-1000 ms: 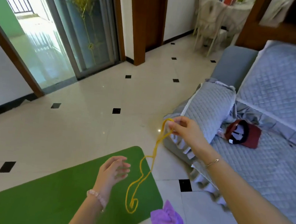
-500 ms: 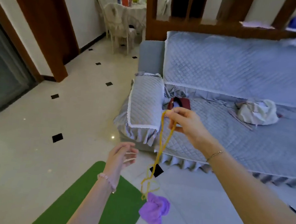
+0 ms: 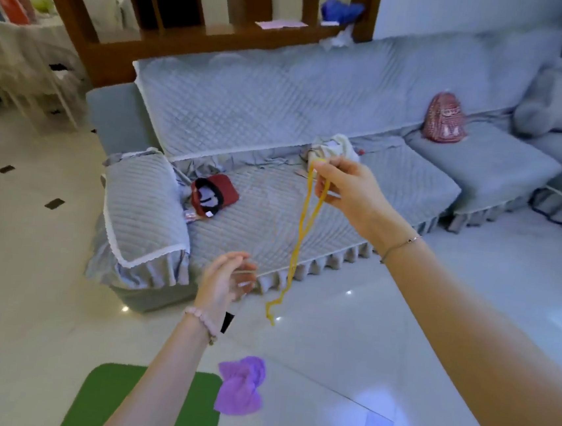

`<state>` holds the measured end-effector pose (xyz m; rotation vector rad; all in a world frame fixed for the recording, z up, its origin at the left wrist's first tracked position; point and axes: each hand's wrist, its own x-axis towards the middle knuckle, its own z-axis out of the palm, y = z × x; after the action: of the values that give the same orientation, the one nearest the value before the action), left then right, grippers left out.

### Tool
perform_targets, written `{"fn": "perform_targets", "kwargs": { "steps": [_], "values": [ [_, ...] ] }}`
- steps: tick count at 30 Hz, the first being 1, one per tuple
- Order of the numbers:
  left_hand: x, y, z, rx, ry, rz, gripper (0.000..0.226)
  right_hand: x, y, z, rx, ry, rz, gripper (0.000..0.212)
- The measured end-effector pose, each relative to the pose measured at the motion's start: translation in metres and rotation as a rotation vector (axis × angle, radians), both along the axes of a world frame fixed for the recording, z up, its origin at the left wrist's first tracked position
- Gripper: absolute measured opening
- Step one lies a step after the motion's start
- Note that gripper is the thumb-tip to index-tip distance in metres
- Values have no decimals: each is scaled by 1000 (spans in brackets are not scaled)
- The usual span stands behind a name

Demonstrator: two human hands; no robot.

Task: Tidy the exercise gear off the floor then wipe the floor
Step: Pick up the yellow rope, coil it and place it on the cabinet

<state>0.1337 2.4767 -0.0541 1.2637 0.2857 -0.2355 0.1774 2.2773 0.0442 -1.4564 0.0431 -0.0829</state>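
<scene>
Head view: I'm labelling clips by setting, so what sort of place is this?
Most likely a home living room: a long sofa under quilted grey covers, a glossy tiled floor and a green exercise mat.

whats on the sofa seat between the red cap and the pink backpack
In the head view, a crumpled cream cloth bundle lies between the red cap and the pink backpack.

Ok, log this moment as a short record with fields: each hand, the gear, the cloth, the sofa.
right hand: raised, pinching the top of the yellow band, which dangles
left hand: open, empty, lower than the right
green mat: flat on the floor
purple cloth: crumpled on the floor beside the mat
sofa: red cap and pink backpack on it
</scene>
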Motion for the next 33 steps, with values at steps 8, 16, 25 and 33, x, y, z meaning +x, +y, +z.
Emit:
{"fn": "perform_targets", "kwargs": {
  "steps": [8, 16, 25, 33],
  "values": [
    [14, -170, 14, 26, -42, -227, 23, -47, -171, 10, 13, -11, -226, 21],
    [2, -341, 1, 43, -23, -523, 23, -105, -324, -6, 37, -8, -443, 11],
    [7, -500, 0, 111, -65, -815, 22, -146, -461, -17, 74, -19, -737, 13],
    [66, -643, -7, 91, -83, -1012, 21, -136, -598, -23, 31, 20, -986, 13]
  ]
}}
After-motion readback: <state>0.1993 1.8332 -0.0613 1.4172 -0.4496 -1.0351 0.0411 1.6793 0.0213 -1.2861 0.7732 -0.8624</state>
